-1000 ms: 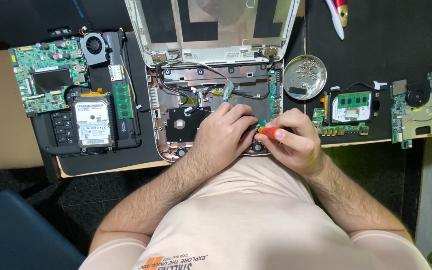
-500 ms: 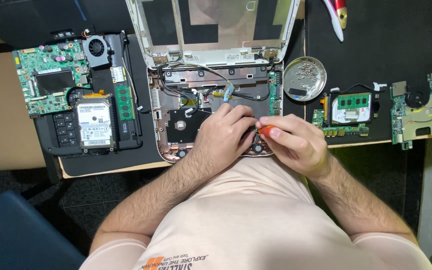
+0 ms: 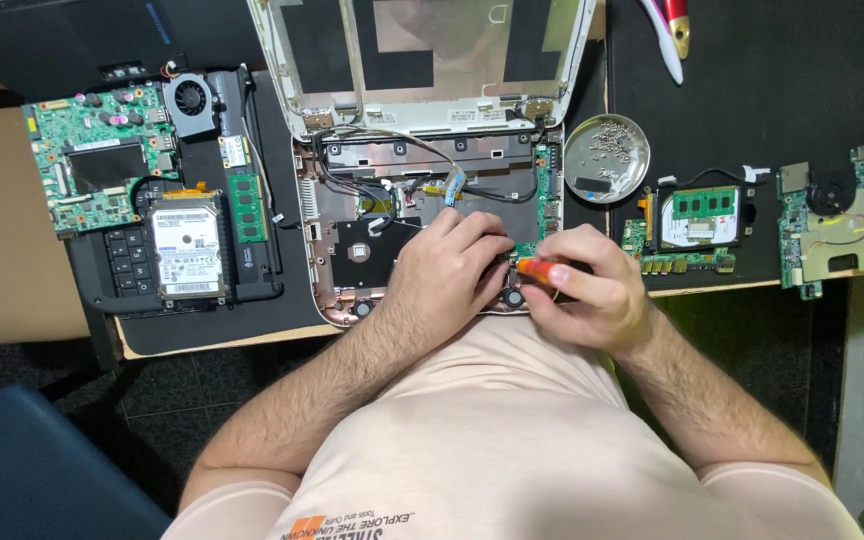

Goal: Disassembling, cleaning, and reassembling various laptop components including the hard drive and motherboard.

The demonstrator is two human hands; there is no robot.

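An opened laptop shell [image 3: 352, 245] with a white frame lies on the desk in front of me, its insides and loose wires bare. My left hand [image 3: 447, 270] rests curled on the lower right part of the shell. Right beside it, my right hand [image 3: 587, 290] grips an orange-handled screwdriver [image 3: 537, 270] whose tip points into the shell's lower right corner. What my left fingers press on is hidden under the hand.
Left of the shell lie a green circuit board [image 3: 92, 170], a fan [image 3: 192, 97], a hard drive [image 3: 187, 250] and a memory stick [image 3: 244, 208]. A round metal dish [image 3: 607, 158] with screws stands to the right, then more boards [image 3: 697, 225]. A blue chair [image 3: 32, 470] is lower left.
Both hands stay at the shell's lower right corner. My right hand has turned slightly on the screwdriver.
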